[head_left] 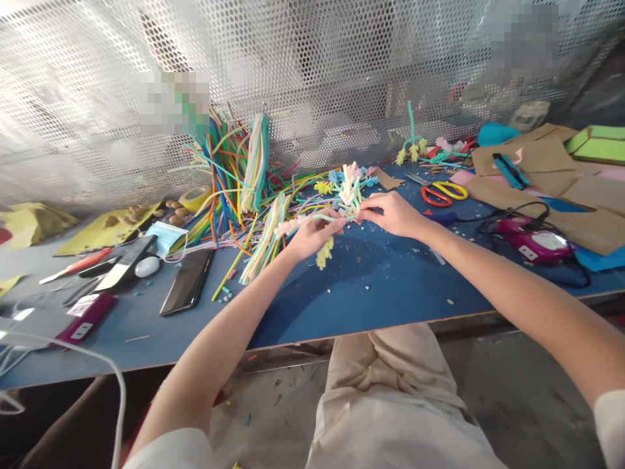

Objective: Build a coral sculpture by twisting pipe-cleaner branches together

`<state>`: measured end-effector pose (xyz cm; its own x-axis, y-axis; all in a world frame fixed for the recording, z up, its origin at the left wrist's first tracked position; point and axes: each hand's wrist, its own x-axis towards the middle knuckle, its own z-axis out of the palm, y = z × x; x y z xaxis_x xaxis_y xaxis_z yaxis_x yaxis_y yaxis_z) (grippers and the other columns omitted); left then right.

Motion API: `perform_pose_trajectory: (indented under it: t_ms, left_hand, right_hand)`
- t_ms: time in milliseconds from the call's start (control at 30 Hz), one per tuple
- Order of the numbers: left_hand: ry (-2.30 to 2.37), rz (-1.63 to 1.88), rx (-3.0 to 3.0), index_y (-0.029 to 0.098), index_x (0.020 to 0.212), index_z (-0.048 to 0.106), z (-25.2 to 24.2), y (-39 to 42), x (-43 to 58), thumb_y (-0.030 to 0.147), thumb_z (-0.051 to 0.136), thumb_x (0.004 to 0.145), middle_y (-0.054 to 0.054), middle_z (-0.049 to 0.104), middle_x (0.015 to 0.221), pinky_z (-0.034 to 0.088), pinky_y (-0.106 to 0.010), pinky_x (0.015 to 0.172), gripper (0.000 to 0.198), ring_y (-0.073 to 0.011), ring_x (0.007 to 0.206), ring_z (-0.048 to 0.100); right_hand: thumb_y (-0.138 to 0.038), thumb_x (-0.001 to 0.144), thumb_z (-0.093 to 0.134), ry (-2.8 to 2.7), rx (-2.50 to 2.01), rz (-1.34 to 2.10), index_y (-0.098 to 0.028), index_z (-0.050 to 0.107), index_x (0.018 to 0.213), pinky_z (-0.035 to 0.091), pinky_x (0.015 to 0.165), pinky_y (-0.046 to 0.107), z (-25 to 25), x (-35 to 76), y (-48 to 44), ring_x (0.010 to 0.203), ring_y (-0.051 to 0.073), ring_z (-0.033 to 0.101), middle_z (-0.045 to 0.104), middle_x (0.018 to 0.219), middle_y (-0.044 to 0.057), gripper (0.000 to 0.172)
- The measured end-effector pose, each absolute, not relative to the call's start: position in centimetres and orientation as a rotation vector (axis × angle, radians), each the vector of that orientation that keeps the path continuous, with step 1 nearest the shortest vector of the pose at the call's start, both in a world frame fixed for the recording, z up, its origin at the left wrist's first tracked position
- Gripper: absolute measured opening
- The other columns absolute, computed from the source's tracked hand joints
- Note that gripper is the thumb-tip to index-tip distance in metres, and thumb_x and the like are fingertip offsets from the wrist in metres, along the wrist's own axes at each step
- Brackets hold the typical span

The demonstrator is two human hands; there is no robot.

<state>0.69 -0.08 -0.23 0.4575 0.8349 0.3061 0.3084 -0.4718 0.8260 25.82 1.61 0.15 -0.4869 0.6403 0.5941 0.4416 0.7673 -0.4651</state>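
Observation:
My left hand is closed, with thumb and fingers pinched around a pale green pipe cleaner stem. A cream pipe cleaner blossom sticks out to its left, and a yellow pipe cleaner blossom hangs below. Close beside it, my right hand pinches the pipe cleaner stems at their joint, its fingertips nearly touching the left ones. Above the hands stands another cream pipe cleaner blossom; whether it belongs to the held piece I cannot tell. Blue and pink blossoms lie just behind.
Pipe cleaner bundles lean against the perforated metal screen. Orange-and-yellow scissors lie beyond my right hand. A magenta device with a black cable and brown cardboard are at right. A phone lies left on the blue table.

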Motion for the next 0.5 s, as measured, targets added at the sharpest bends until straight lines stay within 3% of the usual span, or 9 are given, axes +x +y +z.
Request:
perform_pose_trajectory:
  t_ms: [167,367,500]
  left_hand:
    - [1.009,0.924,2.127,0.023,0.094,0.076,0.8,-0.7,0.5,0.060,0.065,0.098,-0.004,0.079,0.087,0.056,-0.031,0.073,0.038,-0.0183,0.079,0.073]
    - [1.175,1.061,2.551,0.031,0.095,0.082,2.8,-0.8,-0.2,0.046,0.073,0.096,-0.003,0.081,0.102,0.053,-0.039,0.101,0.018,-0.0228,0.106,0.073]
    - [1.240,1.092,2.655,0.030,0.096,0.083,3.0,-1.0,-0.2,0.043,0.073,0.097,-0.004,0.081,0.102,0.054,-0.040,0.099,0.017,-0.0243,0.106,0.072]
  right_hand:
    - [-0.050,0.100,0.065,-2.125,-0.817,0.448,-0.020,0.081,0.086,0.043,0.067,0.030,0.6,26.5,0.7,0.067,0.014,0.062,0.077,0.079,0.003,0.037]
    - [-0.053,0.098,0.067,-2.053,-0.817,0.671,-0.019,0.079,0.081,0.046,0.063,0.030,1.1,26.1,0.3,0.067,0.015,0.065,0.079,0.082,0.004,0.039]
    - [-0.054,0.097,0.068,-2.005,-0.780,0.801,-0.020,0.076,0.078,0.049,0.060,0.030,1.1,25.9,0.4,0.063,0.015,0.063,0.077,0.077,0.004,0.039]
